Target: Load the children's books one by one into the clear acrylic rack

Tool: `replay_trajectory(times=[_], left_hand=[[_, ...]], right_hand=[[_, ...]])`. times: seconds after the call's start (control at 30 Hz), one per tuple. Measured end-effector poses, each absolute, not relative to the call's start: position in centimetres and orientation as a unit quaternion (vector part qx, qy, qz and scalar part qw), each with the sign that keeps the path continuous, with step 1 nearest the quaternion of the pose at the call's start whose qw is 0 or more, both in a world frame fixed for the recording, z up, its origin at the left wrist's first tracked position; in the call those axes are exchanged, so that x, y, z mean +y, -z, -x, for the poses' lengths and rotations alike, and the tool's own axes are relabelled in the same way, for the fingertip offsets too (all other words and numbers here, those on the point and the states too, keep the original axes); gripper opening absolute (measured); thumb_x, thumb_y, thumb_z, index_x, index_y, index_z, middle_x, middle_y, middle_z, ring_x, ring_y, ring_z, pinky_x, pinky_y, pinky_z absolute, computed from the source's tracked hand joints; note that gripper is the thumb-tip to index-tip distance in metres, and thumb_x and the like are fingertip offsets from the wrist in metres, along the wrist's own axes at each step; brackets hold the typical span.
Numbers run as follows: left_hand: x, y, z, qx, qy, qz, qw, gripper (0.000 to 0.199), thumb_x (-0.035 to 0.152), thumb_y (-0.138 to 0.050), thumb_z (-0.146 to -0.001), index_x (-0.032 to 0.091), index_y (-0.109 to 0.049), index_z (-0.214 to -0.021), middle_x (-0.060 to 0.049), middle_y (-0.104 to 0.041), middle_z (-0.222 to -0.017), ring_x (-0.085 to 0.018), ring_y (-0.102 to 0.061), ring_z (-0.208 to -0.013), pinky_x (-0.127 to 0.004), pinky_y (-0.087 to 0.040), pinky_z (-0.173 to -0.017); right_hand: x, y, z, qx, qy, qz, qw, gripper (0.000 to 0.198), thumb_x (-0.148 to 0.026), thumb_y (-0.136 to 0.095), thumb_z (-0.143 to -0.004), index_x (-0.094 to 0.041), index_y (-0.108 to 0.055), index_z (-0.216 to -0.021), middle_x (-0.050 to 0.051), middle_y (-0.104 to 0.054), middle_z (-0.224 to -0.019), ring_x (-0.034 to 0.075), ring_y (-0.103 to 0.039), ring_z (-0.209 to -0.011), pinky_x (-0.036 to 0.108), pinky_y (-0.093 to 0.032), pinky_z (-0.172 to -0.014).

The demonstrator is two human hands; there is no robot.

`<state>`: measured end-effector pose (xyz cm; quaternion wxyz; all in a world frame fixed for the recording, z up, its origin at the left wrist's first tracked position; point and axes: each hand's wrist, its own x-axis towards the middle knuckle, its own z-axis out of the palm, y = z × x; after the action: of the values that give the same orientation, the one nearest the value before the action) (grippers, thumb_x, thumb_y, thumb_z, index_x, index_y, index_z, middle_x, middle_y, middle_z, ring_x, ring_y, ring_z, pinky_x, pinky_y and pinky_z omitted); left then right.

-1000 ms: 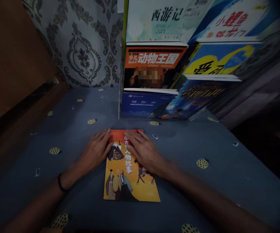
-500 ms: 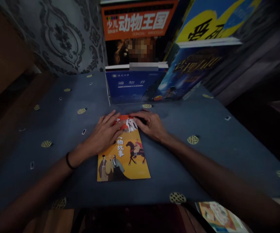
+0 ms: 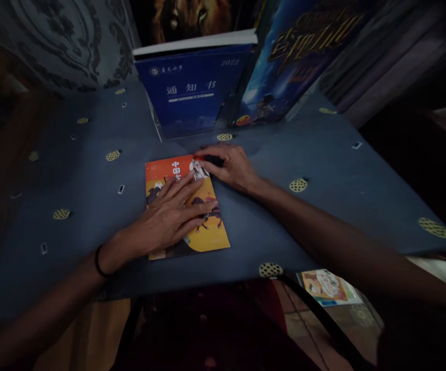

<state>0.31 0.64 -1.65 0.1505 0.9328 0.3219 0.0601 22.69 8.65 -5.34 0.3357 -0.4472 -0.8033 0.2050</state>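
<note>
We see an orange and yellow picture book (image 3: 184,206) lying flat on the blue patterned tablecloth (image 3: 323,206), near the front edge of the table. Our left hand (image 3: 169,216) rests palm down on the middle of its cover, fingers spread and flat, gripping nothing. A dark band (image 3: 98,263) circles that wrist. Our right hand (image 3: 230,165) sits at the book's far right corner, fingers curled against the edge; we cannot tell whether they pinch the cover or only touch it. Behind the book, well apart from it, 2 more books stand upright: a dark blue book (image 3: 195,87) marked 2022 and, beside it on the right, a blue illustrated book (image 3: 285,67). Below the table edge another colourful book (image 3: 327,286) lies on the floor.
</note>
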Motion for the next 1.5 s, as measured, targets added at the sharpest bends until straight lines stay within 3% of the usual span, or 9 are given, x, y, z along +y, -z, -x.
replay_trajectory(times=[0.2,0.37,0.6,0.87,0.93,1.0,1.13,1.3,1.5], left_hand=[[-2.8,1.1,-0.7,0.258,-0.046,-0.945,0.196,0.041,0.045,-0.058,-0.098,0.038,-0.059,-0.138,-0.001,-0.034,-0.164,-0.035,-0.022,-0.155,-0.066,-0.019,-0.124],[-3.6,1.2,-0.8,0.265,-0.050,-0.947,0.174,0.037,0.032,-0.055,-0.101,0.039,-0.059,-0.137,-0.002,-0.037,-0.163,-0.032,-0.023,-0.155,-0.065,-0.024,-0.123],[-5.1,-0.2,3.8,0.278,-0.064,-0.945,0.157,0.043,0.018,-0.062,-0.092,0.044,-0.067,-0.126,0.003,-0.036,-0.163,-0.032,-0.030,-0.153,-0.065,-0.028,-0.121],[-5.6,-0.7,9.2,0.370,-0.138,-0.885,0.248,0.021,0.028,-0.061,-0.095,0.037,-0.078,-0.104,0.000,-0.062,-0.143,-0.026,-0.048,-0.142,-0.062,-0.033,-0.121],[-5.3,-0.4,8.4,0.381,-0.156,-0.876,0.250,0.021,0.030,-0.057,-0.098,0.032,-0.078,-0.099,-0.002,-0.068,-0.136,-0.025,-0.055,-0.135,-0.059,-0.034,-0.121],[-5.0,0.1,7.3,0.387,-0.174,-0.873,0.239,0.023,0.032,-0.055,-0.100,0.028,-0.077,-0.096,-0.003,-0.071,-0.129,-0.023,-0.059,-0.130,-0.056,-0.034,-0.121],[-4.8,0.9,6.0,0.396,-0.195,-0.872,0.213,0.025,0.033,-0.051,-0.102,0.027,-0.074,-0.096,-0.004,-0.073,-0.125,-0.023,-0.060,-0.127,-0.053,-0.032,-0.121],[-4.4,1.3,4.9,0.405,-0.182,-0.883,0.154,0.027,0.035,-0.044,-0.105,0.022,-0.068,-0.108,-0.008,-0.069,-0.132,-0.022,-0.059,-0.129,-0.049,-0.037,-0.118],[-2.2,1.8,2.8,0.424,-0.066,-0.900,0.076,0.059,0.054,-0.035,-0.104,0.013,-0.043,-0.147,-0.017,-0.036,-0.162,-0.030,-0.026,-0.154,-0.055,-0.027,-0.124]], right_hand=[[8.7,5.8,-22.7,-0.804,-0.224,0.440,0.332,0.028,-0.033,-0.059,-0.096,-0.021,-0.073,-0.117,0.004,-0.076,-0.118,0.023,-0.069,-0.110,0.039,-0.050,-0.100],[9.0,5.8,-22.6,-0.825,-0.163,0.431,0.327,0.024,-0.028,-0.058,-0.096,-0.020,-0.075,-0.110,0.005,-0.077,-0.110,0.022,-0.068,-0.103,0.040,-0.046,-0.101],[4.9,4.6,-23.8,-0.843,-0.014,0.470,0.262,0.027,-0.031,-0.053,-0.097,-0.018,-0.077,-0.101,0.010,-0.072,-0.082,0.026,-0.059,-0.082,0.040,-0.047,-0.077],[0.0,2.6,-23.4,-0.856,0.026,0.462,0.232,0.030,-0.028,-0.046,-0.102,-0.021,-0.073,-0.092,0.008,-0.072,-0.074,0.024,-0.060,-0.075,0.037,-0.045,-0.072],[0.9,2.1,-21.5,-0.864,0.009,0.444,0.236,0.029,-0.027,-0.045,-0.101,-0.020,-0.073,-0.096,0.009,-0.074,-0.082,0.026,-0.064,-0.082,0.040,-0.049,-0.076],[2.0,1.9,-19.5,-0.889,-0.050,0.391,0.231,0.030,-0.027,-0.043,-0.102,-0.020,-0.070,-0.114,0.011,-0.075,-0.105,0.026,-0.066,-0.101,0.043,-0.053,-0.087],[3.6,2.8,-17.3,-0.917,-0.126,0.331,0.184,0.042,-0.032,-0.043,-0.103,-0.018,-0.054,-0.141,0.013,-0.056,-0.149,0.026,-0.050,-0.140,0.049,-0.044,-0.113],[4.4,4.5,-18.7,-0.883,-0.113,0.418,0.179,0.047,-0.032,-0.040,-0.103,-0.012,-0.051,-0.144,0.018,-0.051,-0.153,0.029,-0.042,-0.146,0.056,-0.034,-0.120],[4.4,4.6,-19.2,-0.878,-0.114,0.434,0.168,0.050,-0.036,-0.035,-0.104,-0.013,-0.050,-0.146,0.015,-0.049,-0.155,0.028,-0.041,-0.148,0.054,-0.038,-0.118]])
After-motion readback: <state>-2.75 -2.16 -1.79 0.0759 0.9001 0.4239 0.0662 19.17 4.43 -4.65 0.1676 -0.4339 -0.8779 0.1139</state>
